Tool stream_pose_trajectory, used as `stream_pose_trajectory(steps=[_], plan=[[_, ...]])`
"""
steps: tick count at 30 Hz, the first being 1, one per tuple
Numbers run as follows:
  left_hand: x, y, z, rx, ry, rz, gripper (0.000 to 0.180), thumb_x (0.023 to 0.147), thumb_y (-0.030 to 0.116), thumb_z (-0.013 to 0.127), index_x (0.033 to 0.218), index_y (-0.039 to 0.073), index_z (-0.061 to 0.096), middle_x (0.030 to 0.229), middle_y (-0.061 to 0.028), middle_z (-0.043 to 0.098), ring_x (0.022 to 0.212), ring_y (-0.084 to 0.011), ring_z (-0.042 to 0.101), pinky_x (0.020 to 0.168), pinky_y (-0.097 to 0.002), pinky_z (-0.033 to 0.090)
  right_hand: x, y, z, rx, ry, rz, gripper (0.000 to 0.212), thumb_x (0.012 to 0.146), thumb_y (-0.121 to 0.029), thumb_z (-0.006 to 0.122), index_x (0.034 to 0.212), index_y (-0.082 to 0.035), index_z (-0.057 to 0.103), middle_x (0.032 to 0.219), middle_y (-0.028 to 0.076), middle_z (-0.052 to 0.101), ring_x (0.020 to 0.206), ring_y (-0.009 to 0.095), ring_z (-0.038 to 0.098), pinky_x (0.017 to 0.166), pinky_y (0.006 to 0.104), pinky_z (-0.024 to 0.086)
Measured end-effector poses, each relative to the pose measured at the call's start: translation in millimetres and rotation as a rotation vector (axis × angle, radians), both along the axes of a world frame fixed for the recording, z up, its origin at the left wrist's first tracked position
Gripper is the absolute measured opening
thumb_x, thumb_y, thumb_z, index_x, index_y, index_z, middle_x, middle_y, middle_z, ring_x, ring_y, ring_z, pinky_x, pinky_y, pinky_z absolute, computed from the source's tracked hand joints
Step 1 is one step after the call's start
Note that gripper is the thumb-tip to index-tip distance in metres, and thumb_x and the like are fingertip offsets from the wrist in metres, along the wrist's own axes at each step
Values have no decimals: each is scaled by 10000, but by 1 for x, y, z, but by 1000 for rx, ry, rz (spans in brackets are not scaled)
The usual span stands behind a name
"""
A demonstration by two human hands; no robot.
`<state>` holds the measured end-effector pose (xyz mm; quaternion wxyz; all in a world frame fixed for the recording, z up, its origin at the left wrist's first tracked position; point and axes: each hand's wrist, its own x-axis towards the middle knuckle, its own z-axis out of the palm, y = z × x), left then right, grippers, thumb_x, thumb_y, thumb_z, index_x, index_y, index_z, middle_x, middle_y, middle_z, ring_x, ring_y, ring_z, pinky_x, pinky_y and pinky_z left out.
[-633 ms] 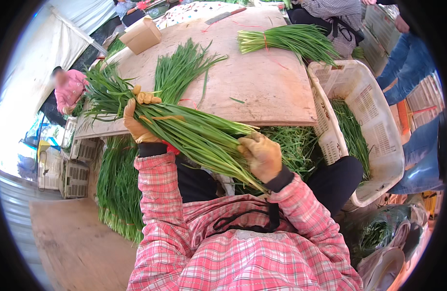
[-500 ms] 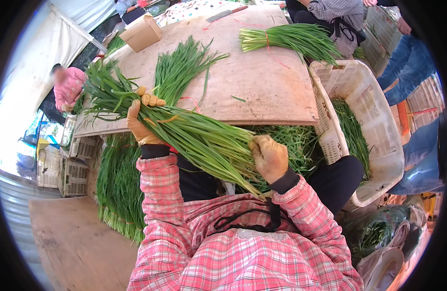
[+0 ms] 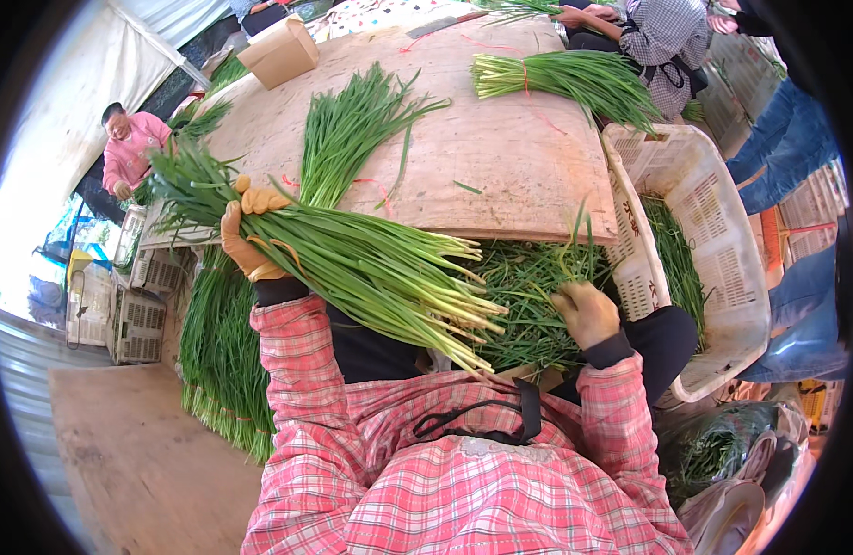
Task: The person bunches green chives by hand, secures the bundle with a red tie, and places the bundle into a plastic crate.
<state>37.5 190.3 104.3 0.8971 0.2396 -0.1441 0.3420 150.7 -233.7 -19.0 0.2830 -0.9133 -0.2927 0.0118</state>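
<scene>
My left hand [image 3: 251,229], in a tan glove, is closed round the leafy part of a thick bunch of garlic chives [image 3: 380,268]. The pale cut ends fan out toward the right, and an orange strip crosses the stems beside my wrist. My right hand [image 3: 587,314], also tan, has curled fingers over a heap of loose green leaves [image 3: 528,310] in front of me. A few thin, partly yellowish chive leaves [image 3: 574,248] rise from its fingertips; the grip itself is partly hidden.
Chives [image 3: 352,139] and a tied bundle [image 3: 565,81] lie on the wooden board [image 3: 500,176], near a cardboard box [image 3: 280,54] and a knife [image 3: 436,26]. A white crate [image 3: 736,268] stands right. Stacked chives [image 3: 218,351] are at left. People work around the board.
My right hand has left the stem ends and moved right over the loose leaves. The bunch in my left hand has shifted slightly left, its cut ends now spread free.
</scene>
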Motion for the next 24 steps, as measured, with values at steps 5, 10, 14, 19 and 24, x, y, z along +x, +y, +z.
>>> stream_pose_trajectory(steps=[5,10,14,19,24], plan=[[15,-15,1,148,3,-86,335,853,144,575,1143,-8,505,763,7,448,725,-119,427,749,-307,379,-20,115,70,468,-90,295,263,830,-216,670,1009,-26,638,954,136,634,855,288,621,756,332,490],[14,-28,5,66,-23,-134,293,871,138,536,1130,6,497,753,8,415,726,-108,423,756,-298,392,-31,126,56,814,625,289,162,913,-63,559,1050,22,552,895,111,646,786,192,621,711,307,491],[-7,1,-2,45,95,133,304,878,134,532,1146,-5,509,770,8,459,746,-112,462,772,-310,415,-22,43,32,1073,575,-11,209,935,-170,555,1015,12,616,761,37,613,628,118,559,583,248,475],[-8,10,0,58,-34,-73,291,876,121,543,1142,7,514,765,8,468,763,-115,472,787,-321,426,1,-4,9,-55,-1,154,391,850,-307,644,1091,-2,607,1037,177,636,868,302,636,735,368,508],[4,-8,1,69,-12,-137,306,856,130,575,1129,6,513,768,15,456,748,-111,454,749,-294,394,-32,92,61,419,156,469,350,834,-222,680,1095,0,612,955,167,647,857,279,641,758,338,507]])
